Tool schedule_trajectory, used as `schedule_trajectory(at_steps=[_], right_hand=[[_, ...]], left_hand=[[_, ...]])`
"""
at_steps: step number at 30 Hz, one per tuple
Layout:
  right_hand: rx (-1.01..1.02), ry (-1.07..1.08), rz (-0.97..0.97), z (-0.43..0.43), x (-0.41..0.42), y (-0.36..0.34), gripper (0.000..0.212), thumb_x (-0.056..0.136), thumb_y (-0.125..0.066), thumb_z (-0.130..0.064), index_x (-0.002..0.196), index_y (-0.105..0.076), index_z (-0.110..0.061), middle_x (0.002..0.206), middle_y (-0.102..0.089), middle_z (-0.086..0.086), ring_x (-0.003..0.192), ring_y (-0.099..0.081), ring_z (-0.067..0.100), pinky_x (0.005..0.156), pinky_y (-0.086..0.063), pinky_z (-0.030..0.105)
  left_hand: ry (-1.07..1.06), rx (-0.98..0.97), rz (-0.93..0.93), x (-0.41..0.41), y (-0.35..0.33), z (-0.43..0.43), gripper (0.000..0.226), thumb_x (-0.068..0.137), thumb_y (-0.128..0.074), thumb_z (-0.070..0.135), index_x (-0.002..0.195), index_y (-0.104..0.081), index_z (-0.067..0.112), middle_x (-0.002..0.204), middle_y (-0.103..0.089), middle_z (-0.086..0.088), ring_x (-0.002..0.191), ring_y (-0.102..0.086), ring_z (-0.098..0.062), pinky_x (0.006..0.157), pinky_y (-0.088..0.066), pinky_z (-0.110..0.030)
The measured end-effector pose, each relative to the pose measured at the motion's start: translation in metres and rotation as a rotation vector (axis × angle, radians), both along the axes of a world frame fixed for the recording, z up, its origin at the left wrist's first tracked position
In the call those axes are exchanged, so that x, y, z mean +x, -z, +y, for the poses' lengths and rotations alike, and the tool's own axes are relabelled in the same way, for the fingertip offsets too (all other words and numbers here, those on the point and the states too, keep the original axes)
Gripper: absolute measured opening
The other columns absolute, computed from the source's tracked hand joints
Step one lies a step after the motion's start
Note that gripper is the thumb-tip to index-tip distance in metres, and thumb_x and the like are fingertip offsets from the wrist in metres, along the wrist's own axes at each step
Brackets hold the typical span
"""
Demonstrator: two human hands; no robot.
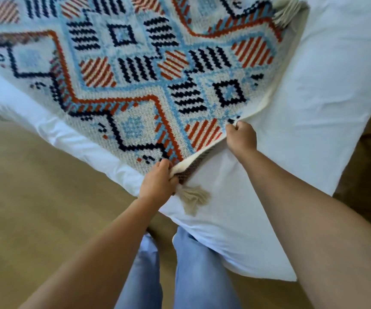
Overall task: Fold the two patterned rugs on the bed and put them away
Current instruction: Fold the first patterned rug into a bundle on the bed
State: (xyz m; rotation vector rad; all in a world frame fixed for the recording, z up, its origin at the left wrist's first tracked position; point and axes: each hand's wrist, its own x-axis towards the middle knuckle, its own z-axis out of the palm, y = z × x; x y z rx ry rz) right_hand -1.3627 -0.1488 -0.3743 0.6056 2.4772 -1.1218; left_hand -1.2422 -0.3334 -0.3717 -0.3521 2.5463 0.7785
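A patterned rug (135, 70) in white, light blue, navy and orange-red lies spread over the white bed (314, 97). My left hand (157, 180) grips its near corner, where a cream tassel (194, 197) hangs down. My right hand (241, 136) pinches the near edge a little farther right, and the edge between my hands is lifted off the sheet, showing the darker underside. More tassels (288, 12) show at the far right corner. Only one rug is in view.
The bed's corner points toward me, with tan wooden floor (35, 208) to the left and darker floor at the right edge. My legs in light blue jeans (180, 275) stand against the bed's corner.
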Motion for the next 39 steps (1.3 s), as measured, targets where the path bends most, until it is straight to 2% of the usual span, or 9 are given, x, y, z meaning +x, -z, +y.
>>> schedule_trajectory(at_steps=[6, 13, 16, 20, 27, 31, 35, 37, 39], right_hand=[[-0.046, -0.03, 0.051, -0.072, -0.028, -0.038, 0.034, 0.095, -0.043, -0.029, 0.063, -0.036, -0.018, 0.063, -0.04, 0.0, 0.055, -0.038, 0.014, 0.053, -0.03, 0.029], [-0.017, -0.015, 0.08, -0.173, -0.057, -0.074, 0.03, 0.096, -0.042, -0.026, 0.07, -0.042, -0.011, 0.065, -0.043, 0.004, 0.057, -0.041, 0.018, 0.059, -0.032, 0.033], [0.018, 0.02, 0.077, -0.219, -0.076, -0.083, 0.032, 0.096, -0.042, -0.027, 0.068, -0.044, -0.011, 0.065, -0.045, 0.005, 0.062, -0.045, 0.023, 0.057, -0.032, 0.033], [0.038, 0.035, 0.063, -0.287, -0.1, -0.087, 0.029, 0.097, -0.042, -0.029, 0.072, -0.046, -0.014, 0.065, -0.045, 0.003, 0.054, -0.042, 0.018, 0.048, -0.029, 0.028], [0.036, 0.001, 0.057, -0.4, -0.142, -0.08, 0.036, 0.097, -0.042, -0.024, 0.062, -0.034, -0.016, 0.06, -0.036, 0.002, 0.049, -0.034, 0.017, 0.045, -0.024, 0.029], [0.01, -0.015, 0.025, -0.465, -0.185, -0.073, 0.017, 0.098, -0.04, -0.024, 0.084, -0.045, -0.014, 0.07, -0.042, 0.002, 0.057, -0.041, 0.017, 0.049, -0.031, 0.029], [0.0, -0.033, 0.042, -0.529, -0.233, -0.063, 0.037, 0.098, -0.039, -0.023, 0.063, -0.034, -0.014, 0.061, -0.034, 0.002, 0.051, -0.031, 0.018, 0.049, -0.024, 0.031], [0.001, -0.022, 0.002, -0.561, -0.253, -0.063, 0.032, 0.098, -0.04, -0.024, 0.068, -0.043, -0.017, 0.067, -0.041, -0.001, 0.053, -0.036, 0.016, 0.049, -0.028, 0.03], [0.013, -0.061, -0.013, -0.595, -0.276, -0.063, 0.039, 0.098, -0.039, -0.025, 0.061, -0.03, -0.022, 0.062, -0.032, -0.003, 0.052, -0.032, 0.015, 0.046, -0.025, 0.03]], left_hand=[[-0.144, -0.017, 0.076, -0.011, -0.031, -0.077, 0.009, 0.092, -0.042, 0.017, 0.091, -0.048, 0.01, 0.076, -0.05, -0.003, 0.068, -0.048, -0.023, 0.057, -0.035, -0.033], [-0.335, 0.066, 0.089, -0.047, -0.054, -0.185, 0.016, 0.093, -0.033, 0.006, 0.087, -0.046, 0.012, 0.089, -0.051, -0.009, 0.068, -0.044, -0.018, 0.052, -0.032, -0.028], [-0.321, 0.097, 0.066, -0.071, -0.063, -0.24, 0.018, 0.094, -0.033, 0.005, 0.095, -0.051, 0.008, 0.092, -0.054, -0.012, 0.076, -0.05, -0.025, 0.062, -0.039, -0.035], [-0.288, 0.137, 0.076, -0.095, -0.068, -0.308, 0.017, 0.094, -0.032, 0.006, 0.092, -0.048, 0.012, 0.086, -0.054, -0.011, 0.071, -0.048, -0.024, 0.055, -0.034, -0.033], [-0.31, 0.096, 0.088, -0.134, -0.062, -0.413, 0.011, 0.093, -0.031, 0.012, 0.087, -0.039, 0.017, 0.075, -0.047, -0.002, 0.061, -0.041, -0.014, 0.05, -0.03, -0.029], [-0.331, 0.144, 0.042, -0.166, -0.055, -0.485, 0.012, 0.094, -0.046, 0.028, 0.088, -0.045, 0.018, 0.07, -0.05, 0.003, 0.06, -0.046, -0.013, 0.047, -0.033, -0.027], [-0.338, 0.158, 0.03, -0.211, -0.055, -0.55, 0.023, 0.093, -0.051, 0.032, 0.074, -0.05, 0.019, 0.064, -0.048, 0.004, 0.057, -0.043, -0.011, 0.046, -0.031, -0.025], [-0.33, 0.148, -0.005, -0.228, -0.057, -0.578, 0.025, 0.094, -0.049, 0.031, 0.078, -0.054, 0.014, 0.064, -0.049, 0.002, 0.059, -0.046, -0.015, 0.047, -0.032, -0.026], [-0.307, 0.129, -0.028, -0.247, -0.056, -0.609, 0.027, 0.095, -0.046, 0.03, 0.083, -0.055, 0.007, 0.068, -0.052, -0.003, 0.066, -0.049, -0.021, 0.054, -0.036, -0.03]])
